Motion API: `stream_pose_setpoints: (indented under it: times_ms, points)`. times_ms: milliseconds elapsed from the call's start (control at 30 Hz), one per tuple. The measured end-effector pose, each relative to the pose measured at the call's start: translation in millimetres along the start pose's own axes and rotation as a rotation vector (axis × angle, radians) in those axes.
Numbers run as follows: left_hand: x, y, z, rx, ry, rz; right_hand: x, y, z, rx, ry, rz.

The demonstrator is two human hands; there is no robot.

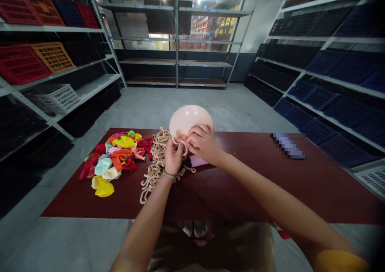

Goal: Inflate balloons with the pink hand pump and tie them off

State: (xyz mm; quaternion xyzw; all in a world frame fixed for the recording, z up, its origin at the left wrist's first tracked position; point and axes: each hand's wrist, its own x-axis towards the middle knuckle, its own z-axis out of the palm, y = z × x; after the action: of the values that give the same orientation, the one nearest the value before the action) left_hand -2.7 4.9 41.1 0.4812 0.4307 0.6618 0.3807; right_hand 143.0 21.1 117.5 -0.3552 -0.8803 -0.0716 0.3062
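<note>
A pale pink inflated balloon (190,118) hangs over the table's far edge, its neck toward me. My left hand (174,156) pinches a beige cord (185,148) just below the balloon. From the right, my right hand (206,144) has its fingers closed at the balloon's neck and the cord. Behind and beneath my left hand lies a heap of beige cord pieces (161,147). A purple cylinder with a black end (198,161) rests on the table under my hands. Deflated balloons in many colours (120,155) form a pile to the left.
The dark red table (240,183) spans the view. A blurred purple flat object (288,145) lies on its right side. Shelves with crates, such as a red crate (22,63) and blue crates (345,119), stand at both sides. A metal rack (177,43) stands at the back.
</note>
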Motion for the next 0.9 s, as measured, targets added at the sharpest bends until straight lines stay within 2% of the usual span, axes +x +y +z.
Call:
stream_pose_setpoints:
  times_ms: [200, 367, 500, 600, 800, 900]
  points:
    - [-4.6, 0.1, 1.5, 0.049, -0.073, 0.032, -7.2, 5.5, -14.1, 0.082, -0.042, 0.124]
    - [-7.4, -7.0, -1.1, 0.209, -0.098, 0.057, -8.7, 4.8, -15.6, 0.123, -0.153, 0.22]
    - [-7.7, -9.9, -3.3, 0.311, -0.115, 0.131, -11.1, 5.4, -14.5, 0.182, -0.18, 0.3]
    - [-7.2, -8.6, -3.8, 0.365, -0.129, 0.179, -16.0, 6.5, -12.8, 0.15, -0.128, 0.276]
    - [-5.8, -6.8, -4.9, 0.558, -0.136, 0.277, -31.6, 6.2, -4.9, -0.05, 0.019, 0.097]
    - [-6.1, -10.3, -3.9, 0.599, -0.122, 0.285, -41.2, 7.7, 5.7, -0.059, 0.098, 0.094]
